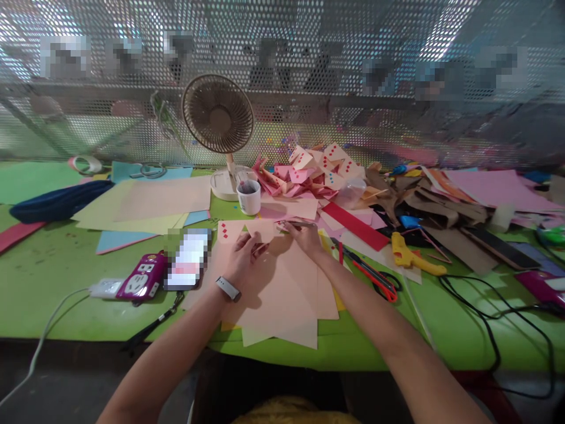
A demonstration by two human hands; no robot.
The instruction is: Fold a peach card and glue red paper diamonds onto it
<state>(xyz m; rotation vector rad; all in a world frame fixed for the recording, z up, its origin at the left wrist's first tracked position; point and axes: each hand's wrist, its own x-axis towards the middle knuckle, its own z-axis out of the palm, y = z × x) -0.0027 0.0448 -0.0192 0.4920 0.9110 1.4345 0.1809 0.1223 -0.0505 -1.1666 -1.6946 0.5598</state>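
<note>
A pale pink paper strip with red diamond shapes at its left end and V-shaped notches lies across the stacked sheets. My left hand has its fingers curled at the strip's lower edge, holding it near the middle. At the strip's right end, my right hand is closed round a slim tool that looks like tweezers, its tip pointing left. The tip is too small to make out clearly. Under both hands are large pale pink sheets, with yellow paper edges showing beneath.
Left are a phone, purple power strip and paper sheets. Behind stand a fan, a white cup and a heap of notched strips. Right lie a box cutter, yellow glue gun and black cables.
</note>
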